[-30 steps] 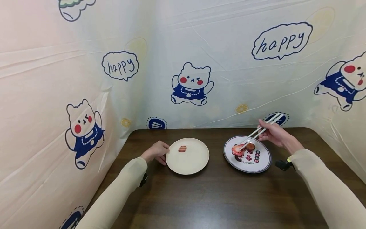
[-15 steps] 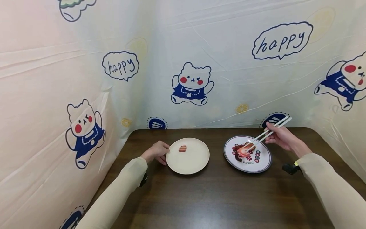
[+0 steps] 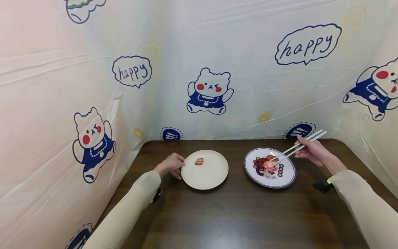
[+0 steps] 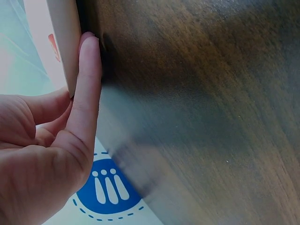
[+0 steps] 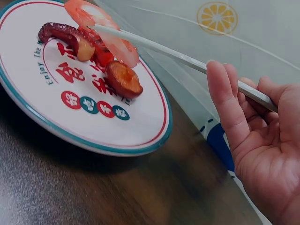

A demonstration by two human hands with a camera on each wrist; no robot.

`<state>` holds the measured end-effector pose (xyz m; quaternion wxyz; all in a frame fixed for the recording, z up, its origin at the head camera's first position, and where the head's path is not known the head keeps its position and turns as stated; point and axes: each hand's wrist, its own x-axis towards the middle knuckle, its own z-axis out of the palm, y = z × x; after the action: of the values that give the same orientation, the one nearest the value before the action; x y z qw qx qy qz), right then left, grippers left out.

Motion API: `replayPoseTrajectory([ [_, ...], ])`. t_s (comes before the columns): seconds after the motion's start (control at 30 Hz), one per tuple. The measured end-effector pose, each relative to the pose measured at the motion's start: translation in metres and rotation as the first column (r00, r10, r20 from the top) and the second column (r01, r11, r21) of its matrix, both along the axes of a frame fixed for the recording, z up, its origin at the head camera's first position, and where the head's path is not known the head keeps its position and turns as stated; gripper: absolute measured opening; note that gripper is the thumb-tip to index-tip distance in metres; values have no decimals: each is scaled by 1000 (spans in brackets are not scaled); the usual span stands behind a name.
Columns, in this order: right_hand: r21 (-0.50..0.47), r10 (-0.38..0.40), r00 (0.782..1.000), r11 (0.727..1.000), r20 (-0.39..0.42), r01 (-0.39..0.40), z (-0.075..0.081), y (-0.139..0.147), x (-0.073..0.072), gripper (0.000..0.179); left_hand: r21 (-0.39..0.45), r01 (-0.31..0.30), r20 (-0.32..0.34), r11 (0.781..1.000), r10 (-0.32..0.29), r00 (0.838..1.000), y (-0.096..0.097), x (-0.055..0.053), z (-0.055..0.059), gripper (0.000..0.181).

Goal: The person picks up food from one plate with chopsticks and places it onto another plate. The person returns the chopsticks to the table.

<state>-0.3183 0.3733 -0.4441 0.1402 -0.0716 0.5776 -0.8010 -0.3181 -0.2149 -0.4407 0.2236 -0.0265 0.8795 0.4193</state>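
Note:
My left hand (image 3: pixel 171 164) grips the left rim of a cream plate (image 3: pixel 206 180), thumb at the edge and a finger stretched along the underside in the left wrist view. A small reddish-brown striped food piece (image 3: pixel 199 161) lies on that plate. White chopsticks (image 3: pixel 292 149) are held in my right hand (image 3: pixel 314 152), beyond the right side of a blue-rimmed printed plate (image 3: pixel 256 178). Their tips are at a translucent pink-red slice (image 5: pixel 115 44) over this plate. Beside the slice are a purplish tentacle-like piece (image 5: pixel 61 33) and a glossy brown rounded piece (image 5: pixel 123 78).
Both plates stand toward the back of a dark wooden table (image 3: pixel 230 214), with a gap between them. A printed cloth (image 3: pixel 248 76) with cartoon bears hangs close behind and along the sides. Black wrist gear (image 3: pixel 323 186) shows under the right sleeve.
My right hand and the chopsticks have moved to the right, and the pink-red slice has shifted right across the printed plate with their tips. The left hand stays at the cream plate.

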Motion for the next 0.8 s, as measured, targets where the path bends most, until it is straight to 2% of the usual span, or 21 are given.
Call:
replayPoseTrajectory([
  [0.43, -39, -14, 1000, 999, -15, 13, -10, 4, 2, 44, 5, -10, 12, 1000, 10, 1000, 0, -1, 0, 31],
  [0.8, 27, -56, 998, 998, 10, 56, -14, 12, 6, 42, 20, -14, 10, 1000, 13, 1000, 0, -1, -2, 31],
])
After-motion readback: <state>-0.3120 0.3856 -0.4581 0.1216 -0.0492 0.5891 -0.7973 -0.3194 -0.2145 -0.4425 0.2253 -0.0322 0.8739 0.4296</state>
